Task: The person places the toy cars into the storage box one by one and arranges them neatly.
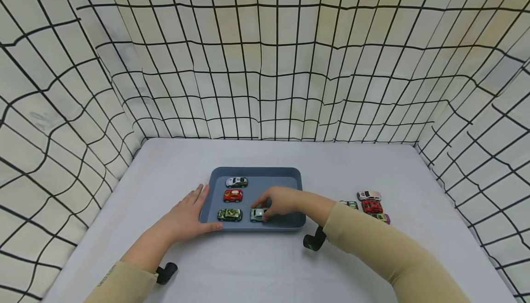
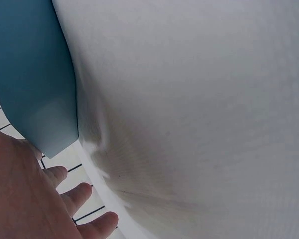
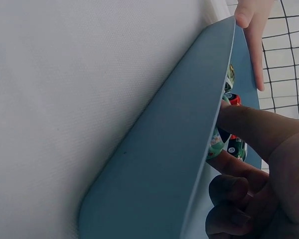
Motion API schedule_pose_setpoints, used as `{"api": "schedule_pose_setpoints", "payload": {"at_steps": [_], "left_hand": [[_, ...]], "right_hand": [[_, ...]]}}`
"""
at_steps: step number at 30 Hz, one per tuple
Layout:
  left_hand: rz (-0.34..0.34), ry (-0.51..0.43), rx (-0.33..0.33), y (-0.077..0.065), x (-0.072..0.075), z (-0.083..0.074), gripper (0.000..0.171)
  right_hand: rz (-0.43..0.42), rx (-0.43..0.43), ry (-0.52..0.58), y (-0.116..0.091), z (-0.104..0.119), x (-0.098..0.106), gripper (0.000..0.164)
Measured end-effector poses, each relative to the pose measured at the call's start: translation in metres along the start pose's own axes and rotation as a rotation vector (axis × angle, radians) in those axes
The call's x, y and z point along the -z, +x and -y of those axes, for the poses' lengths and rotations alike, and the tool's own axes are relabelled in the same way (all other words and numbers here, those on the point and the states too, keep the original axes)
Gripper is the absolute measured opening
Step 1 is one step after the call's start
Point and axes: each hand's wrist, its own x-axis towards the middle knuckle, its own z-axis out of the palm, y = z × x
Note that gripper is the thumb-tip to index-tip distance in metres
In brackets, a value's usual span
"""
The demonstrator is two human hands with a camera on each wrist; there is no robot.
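Observation:
My right hand (image 1: 284, 200) reaches into the blue-grey tray (image 1: 285, 181) and pinches a pale green toy car (image 1: 256, 215) near the front wall. In the right wrist view, thumb and finger sit at either side of that toy car (image 3: 215, 145), partly hidden by the tray wall. My left hand (image 1: 185, 216) lies along the tray's left side with fingers straight, the thumb at the front rim. Left of the pinched car, a white and black toy car (image 1: 236, 182), a red toy car (image 1: 233, 195) and a dark green patterned toy car (image 1: 229, 215) form a column.
On the white table (image 1: 232, 266), right of the tray, stands a group of toy cars: a white one (image 1: 369, 195), a red one (image 1: 372, 206), a purple and green one (image 1: 383, 218) and a green one (image 1: 351, 204), partly behind my right sleeve. Black grid netting (image 1: 277, 72) encloses the table.

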Motion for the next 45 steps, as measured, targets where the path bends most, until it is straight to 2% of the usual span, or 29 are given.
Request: {"api": "schedule_pose_setpoints", "payload": {"at_steps": [10, 21, 26, 36, 45], "left_hand": [[0.001, -0.007, 0.004, -0.001, 0.001, 0.000, 0.124], [-0.009, -0.012, 0.005, -0.001, 0.000, -0.002, 0.123], [0.000, -0.002, 0.006, 0.000, 0.001, -0.003, 0.123], [0.004, 0.013, 0.005, 0.001, 0.000, 0.000, 0.124], [0.004, 0.005, 0.007, -0.001, 0.002, -0.003, 0.123]], "right_hand": [[-0.001, 0.041, 0.001, 0.000, -0.005, 0.000, 0.052], [-0.069, 0.065, 0.005, -0.010, -0.012, 0.010, 0.050], [-0.092, 0.083, 0.059, -0.017, -0.017, 0.019, 0.049], [-0.176, 0.063, 0.068, -0.043, -0.030, 0.039, 0.049], [-0.229, 0.011, 0.059, -0.078, -0.056, 0.054, 0.046]]}}
